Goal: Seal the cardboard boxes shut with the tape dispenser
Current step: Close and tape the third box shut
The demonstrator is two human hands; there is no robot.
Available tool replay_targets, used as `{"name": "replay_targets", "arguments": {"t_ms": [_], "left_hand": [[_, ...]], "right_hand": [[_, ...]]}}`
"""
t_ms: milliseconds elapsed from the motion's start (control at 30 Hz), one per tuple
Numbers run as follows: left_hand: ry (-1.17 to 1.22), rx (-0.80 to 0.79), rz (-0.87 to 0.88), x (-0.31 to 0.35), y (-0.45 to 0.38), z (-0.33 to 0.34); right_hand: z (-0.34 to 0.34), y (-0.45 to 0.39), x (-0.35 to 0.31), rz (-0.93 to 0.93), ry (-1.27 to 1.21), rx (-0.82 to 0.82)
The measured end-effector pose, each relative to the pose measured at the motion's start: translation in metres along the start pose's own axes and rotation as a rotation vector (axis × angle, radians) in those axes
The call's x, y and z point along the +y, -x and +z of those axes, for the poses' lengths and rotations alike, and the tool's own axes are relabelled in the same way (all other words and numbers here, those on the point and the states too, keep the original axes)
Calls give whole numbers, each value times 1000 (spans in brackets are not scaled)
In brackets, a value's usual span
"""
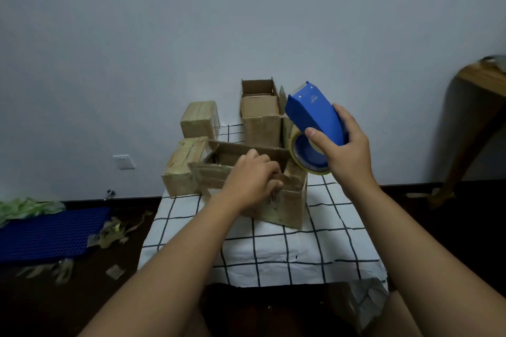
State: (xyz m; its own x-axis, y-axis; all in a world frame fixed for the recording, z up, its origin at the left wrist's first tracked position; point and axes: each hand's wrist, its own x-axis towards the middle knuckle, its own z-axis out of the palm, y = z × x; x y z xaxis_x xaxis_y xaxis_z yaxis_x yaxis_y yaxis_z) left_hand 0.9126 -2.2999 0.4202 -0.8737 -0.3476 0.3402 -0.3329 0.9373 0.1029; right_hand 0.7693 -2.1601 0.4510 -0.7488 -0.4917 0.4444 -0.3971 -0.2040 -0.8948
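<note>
While left hand (253, 180) fingertips vanish inside open box (284, 200).

Pale wall (137, 35) with socket (124, 162), dark floor (82, 295), wooden table (482, 82) at right.

- A white cloth with a black grid pattern (273, 249) covers the low surface in the middle.
- A blue plastic mat with a honeycomb texture (52, 232) lies on the dark floor at left.
- Crumpled green plastic (24, 206) sits at the mat's far end.
- Scraps of used brownish tape (115, 231) are scattered beside the mat.
- A white wall socket (124, 162) is set low on the pale wall.
- A wooden table with a curved leg (476, 117) stands at right.
</note>
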Motion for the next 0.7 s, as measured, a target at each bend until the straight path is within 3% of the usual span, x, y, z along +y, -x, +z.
{"name": "replay_targets", "arguments": {"t_ms": [200, 333, 467, 567, 700], "left_hand": [[34, 152, -95, -1, 7, 22], [13, 274, -415, -46, 28, 11], [147, 156, -654, -89, 44, 3], [279, 67, -630, -99, 48, 4], [223, 34, -575, -102, 43, 1]], "right_hand": [[-8, -1, 5, 16, 11, 2], [1, 0, 8, 16, 20, -22], [16, 2, 6, -2, 30, -55], [25, 5, 5, 3, 27, -65], [29, 6, 6, 2, 41, -65]]}}
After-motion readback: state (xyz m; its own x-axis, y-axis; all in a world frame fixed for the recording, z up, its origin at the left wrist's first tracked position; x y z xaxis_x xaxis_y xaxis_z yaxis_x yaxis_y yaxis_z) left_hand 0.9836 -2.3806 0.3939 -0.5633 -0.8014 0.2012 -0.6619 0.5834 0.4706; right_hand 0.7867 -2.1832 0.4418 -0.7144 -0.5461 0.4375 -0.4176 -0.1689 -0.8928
